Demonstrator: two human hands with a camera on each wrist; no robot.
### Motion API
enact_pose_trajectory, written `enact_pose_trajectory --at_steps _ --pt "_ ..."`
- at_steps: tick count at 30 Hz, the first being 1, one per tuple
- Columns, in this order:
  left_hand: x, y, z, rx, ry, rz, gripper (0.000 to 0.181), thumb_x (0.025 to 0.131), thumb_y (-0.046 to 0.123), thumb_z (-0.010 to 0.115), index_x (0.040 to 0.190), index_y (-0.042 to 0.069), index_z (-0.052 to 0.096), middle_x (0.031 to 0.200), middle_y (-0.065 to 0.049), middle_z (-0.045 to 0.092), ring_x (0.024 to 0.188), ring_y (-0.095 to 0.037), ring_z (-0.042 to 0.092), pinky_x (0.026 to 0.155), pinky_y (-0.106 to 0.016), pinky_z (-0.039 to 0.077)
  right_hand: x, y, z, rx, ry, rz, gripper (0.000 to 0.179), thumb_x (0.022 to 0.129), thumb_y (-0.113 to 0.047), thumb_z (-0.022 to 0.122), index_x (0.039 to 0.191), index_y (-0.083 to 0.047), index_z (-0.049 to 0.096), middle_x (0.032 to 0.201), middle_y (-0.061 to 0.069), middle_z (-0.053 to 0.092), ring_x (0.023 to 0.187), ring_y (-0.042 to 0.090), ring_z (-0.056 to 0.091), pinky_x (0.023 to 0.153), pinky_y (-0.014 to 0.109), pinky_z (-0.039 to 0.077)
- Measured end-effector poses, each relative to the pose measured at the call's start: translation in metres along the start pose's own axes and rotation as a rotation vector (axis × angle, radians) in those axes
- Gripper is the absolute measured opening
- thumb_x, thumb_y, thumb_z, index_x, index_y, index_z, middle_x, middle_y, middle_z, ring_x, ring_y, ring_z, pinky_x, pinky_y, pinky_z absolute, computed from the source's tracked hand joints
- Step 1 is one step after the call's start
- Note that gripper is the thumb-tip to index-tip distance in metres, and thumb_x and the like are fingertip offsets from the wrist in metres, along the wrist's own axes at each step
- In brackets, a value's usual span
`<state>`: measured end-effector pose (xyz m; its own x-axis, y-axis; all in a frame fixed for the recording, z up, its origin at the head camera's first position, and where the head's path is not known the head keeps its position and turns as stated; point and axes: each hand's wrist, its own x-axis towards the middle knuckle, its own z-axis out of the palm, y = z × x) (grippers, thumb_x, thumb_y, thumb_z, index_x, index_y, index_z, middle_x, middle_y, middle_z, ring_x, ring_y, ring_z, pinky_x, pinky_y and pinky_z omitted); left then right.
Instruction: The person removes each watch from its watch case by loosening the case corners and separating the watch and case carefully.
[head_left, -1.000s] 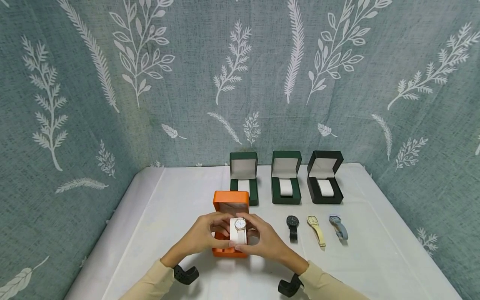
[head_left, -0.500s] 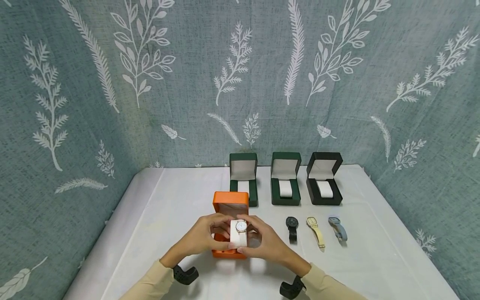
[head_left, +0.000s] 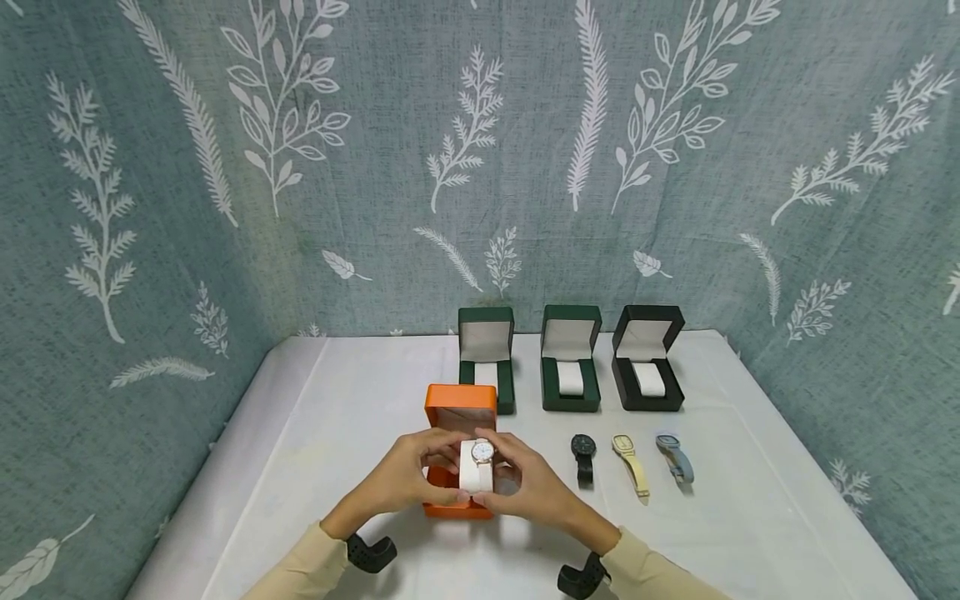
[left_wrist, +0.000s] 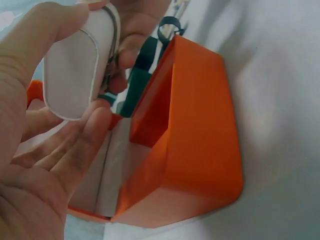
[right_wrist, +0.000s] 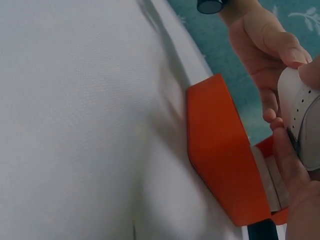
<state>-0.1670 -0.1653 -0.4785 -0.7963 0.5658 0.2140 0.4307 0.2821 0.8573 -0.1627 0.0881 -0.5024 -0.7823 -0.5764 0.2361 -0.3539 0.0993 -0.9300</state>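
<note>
A white watch cushion [head_left: 468,475] is held between both hands above the orange watch box [head_left: 461,392], whose lid stands up. Around the cushion's right end sits a watch [head_left: 482,452] with a white strap and a round white dial. My left hand [head_left: 411,468] grips the cushion's left end, thumb at the bottom edge and fingers at the top. From the other side, my right hand [head_left: 527,477] pinches the cushion and watch strap. The left wrist view shows the flat oval end of the cushion [left_wrist: 70,80]; strap holes show in the right wrist view.
Behind stand two green watch boxes [head_left: 506,392] [head_left: 592,396] and a black watch box [head_left: 621,387], all with raised lids and white cushions. To the right lie a black watch [head_left: 583,450], a yellow watch [head_left: 632,467] and a blue watch [head_left: 677,458] on the white-covered table [head_left: 352,408].
Both thumbs have shifted slightly lower on the cushion, and the watch's dial sits slightly further right. The orange box and the other watches stay in place.
</note>
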Motion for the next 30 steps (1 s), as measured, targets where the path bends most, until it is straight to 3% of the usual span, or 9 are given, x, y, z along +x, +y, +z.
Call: enact_pose_trajectory --at_steps 14,23,30 --pt "0.003 -0.002 0.002 -0.018 -0.066 0.025 0.07 0.081 0.024 0.091 0.141 0.006 0.06 0.121 -0.002 0.065 0.101 -0.018 0.07 0.087 -0.038 0.059 -0.004 0.006 -0.004 0.064 -0.057 -0.024 0.084 0.089 -0.017 0.083 0.159 -0.013 0.037 0.149 0.005 0.045 0.126 0.022 0.056 0.105 0.031 0.049" --pt "0.001 -0.002 -0.002 -0.027 -0.11 0.03 0.07 0.083 0.016 0.087 0.145 0.006 0.056 0.125 -0.005 0.064 0.106 -0.018 0.069 0.09 -0.04 0.058 -0.008 0.011 -0.008 0.099 -0.072 -0.012 0.08 0.091 -0.012 0.08 0.159 -0.015 0.039 0.153 0.006 0.043 0.123 0.022 0.056 0.104 0.03 0.049" --pt "-0.002 -0.002 -0.007 -0.048 -0.095 0.035 0.076 0.082 0.019 0.089 0.146 -0.001 0.053 0.126 -0.008 0.064 0.106 -0.02 0.069 0.092 -0.039 0.057 -0.016 0.01 -0.016 0.137 -0.05 0.04 0.087 0.087 -0.011 0.084 0.16 -0.012 0.037 0.151 0.008 0.046 0.124 0.025 0.057 0.104 0.03 0.049"
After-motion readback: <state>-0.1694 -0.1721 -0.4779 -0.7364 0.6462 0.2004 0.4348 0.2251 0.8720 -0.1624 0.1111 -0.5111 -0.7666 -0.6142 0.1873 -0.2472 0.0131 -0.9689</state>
